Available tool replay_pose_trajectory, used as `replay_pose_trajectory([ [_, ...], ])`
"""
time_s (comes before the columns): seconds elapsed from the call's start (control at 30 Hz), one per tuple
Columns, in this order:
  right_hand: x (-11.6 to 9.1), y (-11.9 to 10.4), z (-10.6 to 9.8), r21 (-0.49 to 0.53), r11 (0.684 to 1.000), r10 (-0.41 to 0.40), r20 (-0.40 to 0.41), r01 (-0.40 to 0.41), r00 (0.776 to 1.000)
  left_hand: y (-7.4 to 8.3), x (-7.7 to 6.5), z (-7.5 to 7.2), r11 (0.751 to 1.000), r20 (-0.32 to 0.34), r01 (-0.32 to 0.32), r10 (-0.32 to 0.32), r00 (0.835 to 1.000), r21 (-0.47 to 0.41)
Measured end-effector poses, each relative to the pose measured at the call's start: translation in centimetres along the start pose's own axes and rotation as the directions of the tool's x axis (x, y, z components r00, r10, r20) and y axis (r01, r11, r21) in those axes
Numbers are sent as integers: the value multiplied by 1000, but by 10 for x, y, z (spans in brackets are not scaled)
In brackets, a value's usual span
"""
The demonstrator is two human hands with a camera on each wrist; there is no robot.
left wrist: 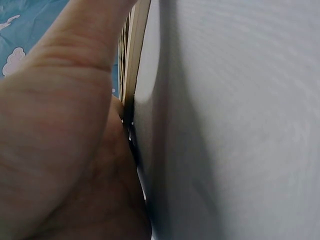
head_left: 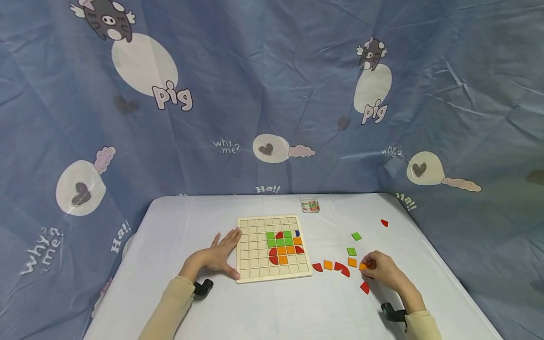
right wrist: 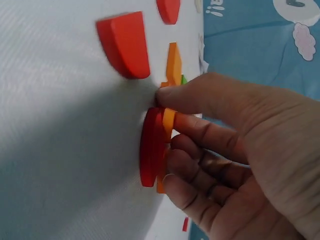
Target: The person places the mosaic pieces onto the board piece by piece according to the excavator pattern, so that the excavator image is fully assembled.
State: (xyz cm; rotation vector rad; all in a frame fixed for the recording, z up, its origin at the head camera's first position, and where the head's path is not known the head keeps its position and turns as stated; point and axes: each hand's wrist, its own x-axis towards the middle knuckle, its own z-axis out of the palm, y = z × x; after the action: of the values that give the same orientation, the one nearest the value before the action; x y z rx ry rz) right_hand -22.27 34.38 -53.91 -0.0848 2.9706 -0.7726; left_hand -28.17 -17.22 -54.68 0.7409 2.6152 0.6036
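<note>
My left hand lies spread along the left side of a wooden grid board, its thumb at the near corner and its fingertips further up the edge. In the left wrist view the board's edge shows past the palm. To the right, my right hand is down at the table, thumb and fingertips pinching an orange square tile. A red rounded tile lies right beside those fingertips in the right wrist view. The hand hides part of these pieces in the head view.
Green, orange, red and blue tiles fill several cells in the board's right half. Between board and right hand lie loose red quarter-round tiles, orange squares and green squares. A picture card lies behind the board.
</note>
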Motion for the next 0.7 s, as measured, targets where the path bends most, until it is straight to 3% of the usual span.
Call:
replay_pose_trajectory([
  [0.27, 9, -11, 7, 76, 997, -5, -30, 7, 1000, 0, 0, 0, 1000, 2, 2, -2, 1000, -20],
  [0.43, 18, -39, 16, 99, 984, -145, -56, 150, 988, -1, 0, 0, 1000, -2, 4, -4, 1000, -25],
  [0.7, 36, -98, 45, 94, 927, -366, 0, 364, 931, -2, 2, 1, 1000, -1, 8, -8, 1000, -11],
])
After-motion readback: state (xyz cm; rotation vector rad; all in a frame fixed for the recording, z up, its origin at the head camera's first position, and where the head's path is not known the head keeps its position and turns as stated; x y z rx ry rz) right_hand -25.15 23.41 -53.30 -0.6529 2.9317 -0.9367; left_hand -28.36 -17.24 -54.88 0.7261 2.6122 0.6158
